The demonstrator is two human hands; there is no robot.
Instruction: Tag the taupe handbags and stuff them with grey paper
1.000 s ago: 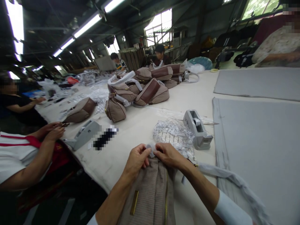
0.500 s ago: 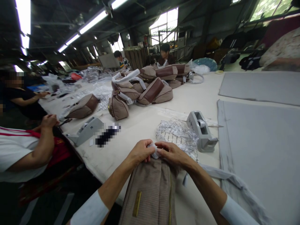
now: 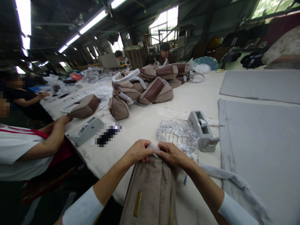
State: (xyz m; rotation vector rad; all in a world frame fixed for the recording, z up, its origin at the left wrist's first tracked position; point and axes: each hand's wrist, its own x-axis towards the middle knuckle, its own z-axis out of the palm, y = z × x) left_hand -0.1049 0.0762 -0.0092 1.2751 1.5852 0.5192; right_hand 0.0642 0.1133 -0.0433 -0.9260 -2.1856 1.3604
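Observation:
A ribbed taupe bag (image 3: 150, 190) with a gold plate and a gold zip stands at the table's edge in front of me. At its far end, my left hand (image 3: 140, 150) pinches a piece of white wrapping (image 3: 153, 148) between thumb and fingers. My right hand (image 3: 169, 152) grips the same wrapping from the other side, fingertips close to the left thumb. What the wrapping covers is hidden. A strap wrapped in white (image 3: 234, 179) runs off to the right past my right forearm.
A grey tape dispenser (image 3: 203, 131) and crumpled printed plastic (image 3: 174, 132) lie beyond my hands. Another dispenser (image 3: 87, 129) stands left, near a co-worker's arm (image 3: 50, 140). Taupe bags (image 3: 150, 89) are piled farther back. Grey sheets (image 3: 260, 134) cover the right side.
My hands have shifted slightly on the white wrapping, which now looks flatter between them. The co-worker at left has reached forward toward a bag on the table.

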